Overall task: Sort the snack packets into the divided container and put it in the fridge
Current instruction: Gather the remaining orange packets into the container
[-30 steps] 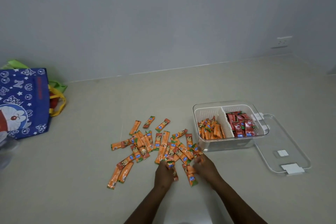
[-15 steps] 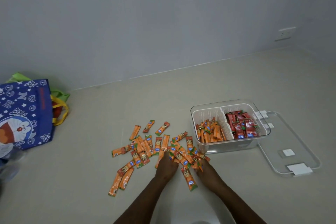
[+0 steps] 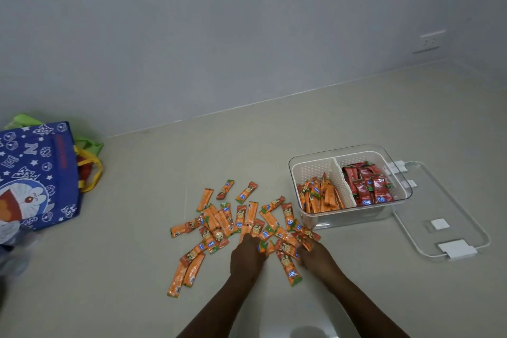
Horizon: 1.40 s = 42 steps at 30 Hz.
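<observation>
Both hands rest palm-down at the near edge of the pile of orange packets (image 3: 241,223) on the floor (image 3: 109,269). The left hand (image 3: 247,256) has its fingers curled into the heap, seemingly gathering packets; whether it actually grips one I cannot tell. The right hand (image 3: 315,255) pinches at least one orange packet at its fingertips.

The loose orange packets number roughly thirty, too overlapped to count exactly; two lie side by side at the pile's near left fringe and three sit apart at its far edge.

Just right of the pile stands one clear divided container (image 3: 395,208) with two compartments: the left holds upright orange packets, about a dozen, and the right holds red packets (image 3: 367,189), about as many. One clear lid (image 3: 450,217) lies flat against the container's right side. One blue cartoon tote bag (image 3: 35,173) stands well apart at the floor's left edge by the wall (image 3: 219,35).
</observation>
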Each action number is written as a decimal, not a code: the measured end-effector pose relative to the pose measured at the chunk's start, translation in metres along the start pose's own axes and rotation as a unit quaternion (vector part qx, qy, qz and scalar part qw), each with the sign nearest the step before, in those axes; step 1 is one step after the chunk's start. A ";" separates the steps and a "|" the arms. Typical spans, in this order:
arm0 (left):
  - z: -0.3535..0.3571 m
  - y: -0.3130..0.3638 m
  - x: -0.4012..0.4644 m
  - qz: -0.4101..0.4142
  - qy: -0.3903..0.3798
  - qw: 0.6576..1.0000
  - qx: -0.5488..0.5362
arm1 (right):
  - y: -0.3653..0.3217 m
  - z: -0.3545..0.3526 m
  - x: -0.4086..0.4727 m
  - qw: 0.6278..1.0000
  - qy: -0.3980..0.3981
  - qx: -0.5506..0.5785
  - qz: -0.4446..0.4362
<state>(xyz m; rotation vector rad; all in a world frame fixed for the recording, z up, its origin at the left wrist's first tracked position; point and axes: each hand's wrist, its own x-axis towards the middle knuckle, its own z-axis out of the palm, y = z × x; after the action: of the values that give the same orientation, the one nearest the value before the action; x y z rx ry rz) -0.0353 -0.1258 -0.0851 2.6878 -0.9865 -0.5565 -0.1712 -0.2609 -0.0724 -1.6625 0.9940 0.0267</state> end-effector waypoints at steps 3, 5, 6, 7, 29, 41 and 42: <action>0.004 -0.005 -0.004 -0.017 -0.003 1.000 -0.004 | 0.008 0.016 0.007 0.996 0.024 -0.082 -0.020; 0.004 -0.010 -0.005 -0.036 0.001 0.997 -0.068 | 0.014 0.025 0.011 0.986 0.051 -0.143 -0.064; 0.004 -0.011 -0.005 -0.041 0.005 0.992 -0.117 | 0.015 0.028 0.012 0.980 0.055 -0.166 -0.093; 0.002 -0.013 -0.007 -0.045 0.008 0.985 -0.169 | 0.015 0.029 0.013 0.974 0.054 -0.185 -0.118; -0.009 -0.007 0.017 -0.047 -0.055 0.993 -0.095 | -0.011 0.013 -0.010 0.998 -0.051 -0.015 0.019; -0.027 -0.021 0.020 -0.129 0.004 0.952 -0.276 | 0.009 0.045 0.005 0.961 -0.046 -0.271 -0.032; -0.030 -0.021 0.021 -0.135 -0.001 0.949 -0.284 | 0.009 0.045 0.005 0.969 -0.048 -0.239 -0.031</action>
<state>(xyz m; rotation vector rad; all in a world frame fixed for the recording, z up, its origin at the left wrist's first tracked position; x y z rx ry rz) 0.0039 -0.1214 -0.0709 2.2969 -0.3690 -0.7580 -0.1525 -0.2274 -0.0988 -2.1082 0.9059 0.3261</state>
